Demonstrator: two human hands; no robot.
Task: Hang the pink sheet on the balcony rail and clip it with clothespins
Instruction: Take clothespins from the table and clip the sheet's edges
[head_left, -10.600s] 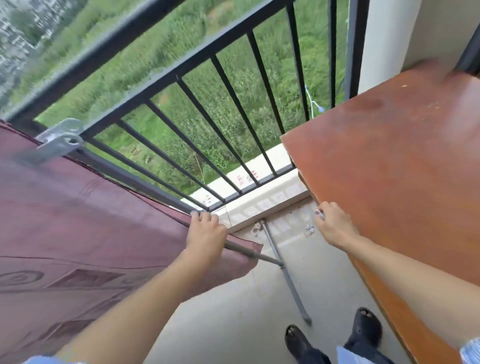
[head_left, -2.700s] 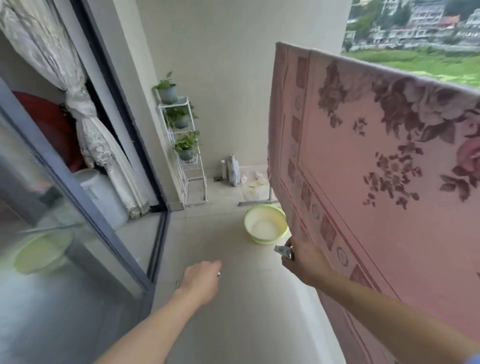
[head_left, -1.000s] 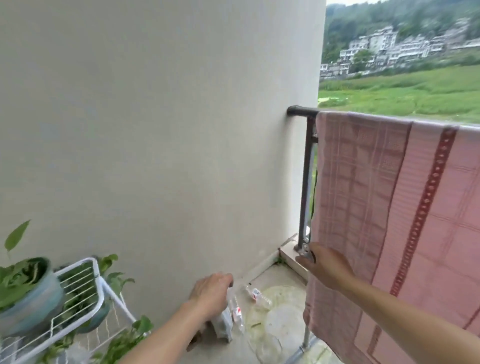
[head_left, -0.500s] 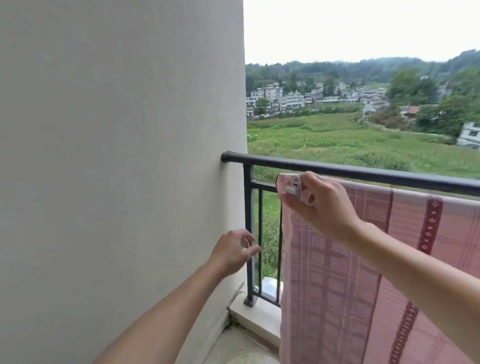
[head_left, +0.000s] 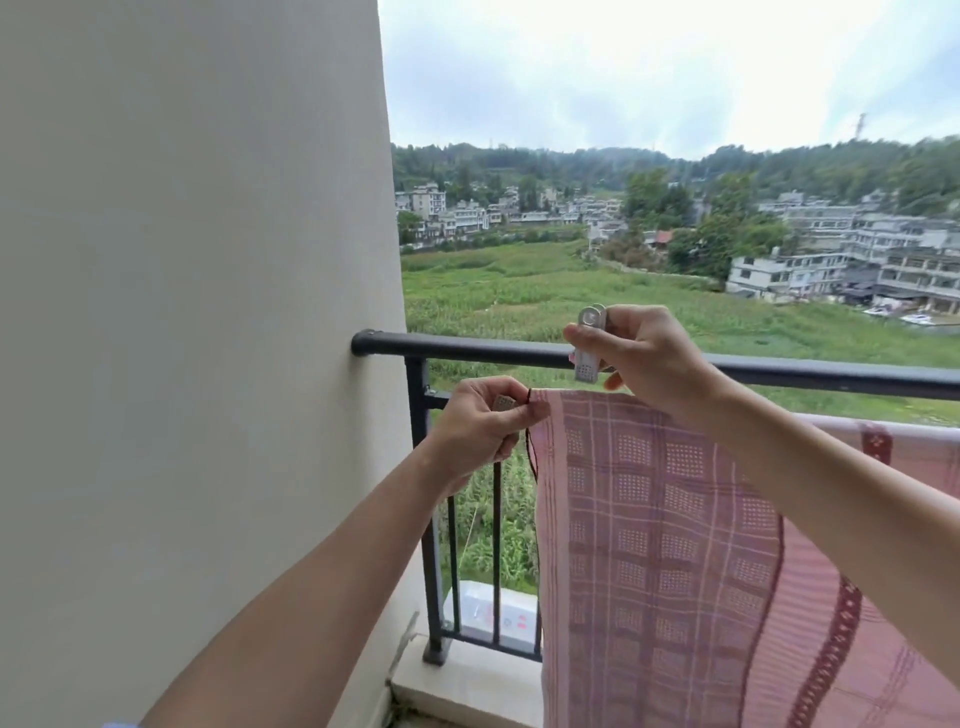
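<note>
The pink sheet (head_left: 675, 545) with a dark red check pattern hangs over a lower bar just under the black balcony rail (head_left: 467, 351). My left hand (head_left: 485, 421) pinches the sheet's top left corner and also holds a small pale clothespin (head_left: 503, 402). My right hand (head_left: 644, 353) is above that corner, in front of the rail, gripping a grey metal clothespin (head_left: 589, 345) with its jaws pointing down.
A plain cream wall (head_left: 197, 338) fills the left half and meets the rail's left end. A pale ledge (head_left: 467, 680) runs along the foot of the black bars. Fields and houses lie far below beyond the rail.
My left hand rose from beside the post and took hold of the sheet's corner. My right hand lifted the grey clothespin above the sheet's top edge, up to the rail.
</note>
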